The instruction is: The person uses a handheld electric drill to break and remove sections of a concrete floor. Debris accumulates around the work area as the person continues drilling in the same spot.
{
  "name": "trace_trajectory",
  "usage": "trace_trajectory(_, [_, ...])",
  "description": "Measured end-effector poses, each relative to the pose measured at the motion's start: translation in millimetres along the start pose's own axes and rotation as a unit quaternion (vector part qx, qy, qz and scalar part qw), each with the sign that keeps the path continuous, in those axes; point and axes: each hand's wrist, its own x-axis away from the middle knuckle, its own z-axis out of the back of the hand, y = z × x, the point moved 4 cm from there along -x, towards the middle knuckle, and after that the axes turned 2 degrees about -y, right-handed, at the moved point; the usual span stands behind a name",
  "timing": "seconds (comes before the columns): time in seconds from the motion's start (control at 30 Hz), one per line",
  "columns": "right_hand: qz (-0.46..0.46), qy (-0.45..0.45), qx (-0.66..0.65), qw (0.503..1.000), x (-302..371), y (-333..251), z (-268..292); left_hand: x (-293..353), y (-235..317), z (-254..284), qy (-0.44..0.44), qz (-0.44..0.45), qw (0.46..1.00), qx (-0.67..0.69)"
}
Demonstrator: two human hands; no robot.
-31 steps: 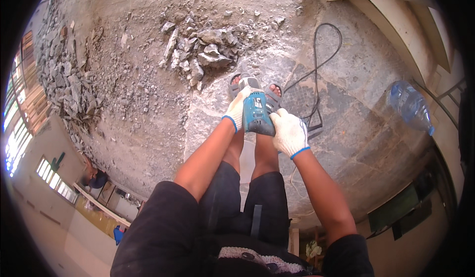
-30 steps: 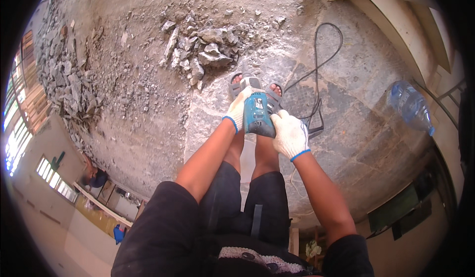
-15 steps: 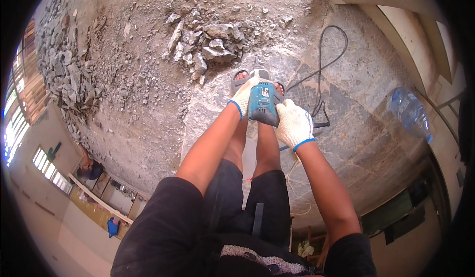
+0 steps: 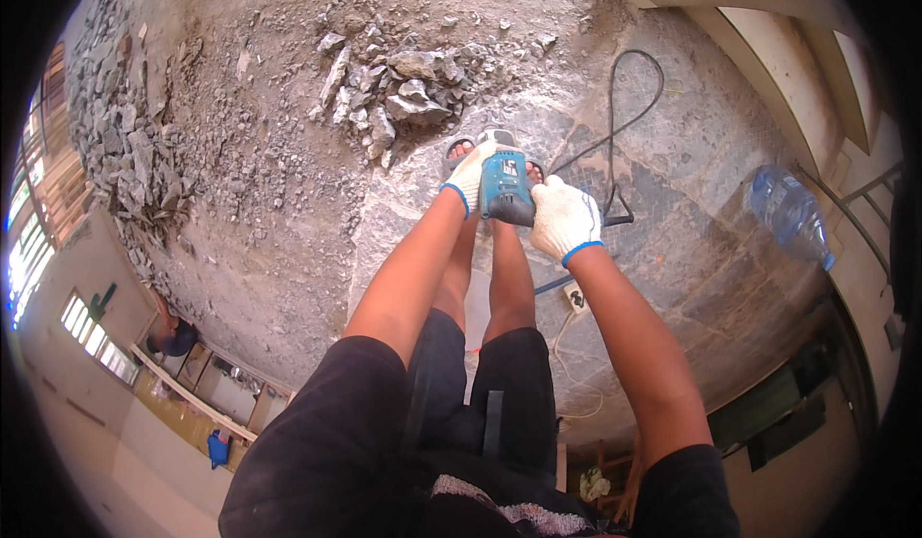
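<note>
A teal hammer drill (image 4: 505, 184) is held between my two gloved hands, its front end pointing away from me toward the stone floor. My left hand (image 4: 468, 179), in a white knit glove with a blue cuff, is closed around the drill's left side near the front. Wrapped at the rear right of the tool is my right hand (image 4: 565, 219), in a matching glove. Its fingers are partly hidden by the drill body. The bit's tip is hard to make out against the floor. My sandalled feet (image 4: 462, 149) stand on either side of the drill.
Beyond the drill lies a heap of broken stone (image 4: 408, 86); more rubble (image 4: 134, 144) spreads left. A black cable (image 4: 612, 134) loops on the right. A power socket (image 4: 575, 296) lies by my right forearm. A large plastic bottle (image 4: 788, 213) rests far right. Another person (image 4: 173, 334) is at left.
The whole view has shifted slightly left. Both hands and the drill have barely moved. The socket beside my right forearm shows now; the bit in front is less distinct.
</note>
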Motion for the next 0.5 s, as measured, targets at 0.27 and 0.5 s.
trace_trajectory(0.27, [0.007,0.053,-0.016,0.998,-1.6,21.5,-32.3,-46.8,-62.9,-21.1,0.386,-0.357,0.344,-0.778])
trace_trajectory(0.5, [-0.009,0.119,-0.062,0.991,4.9,24.9,-59.1,-55.9,-77.4,20.1,0.234,-0.257,-0.23,-0.909])
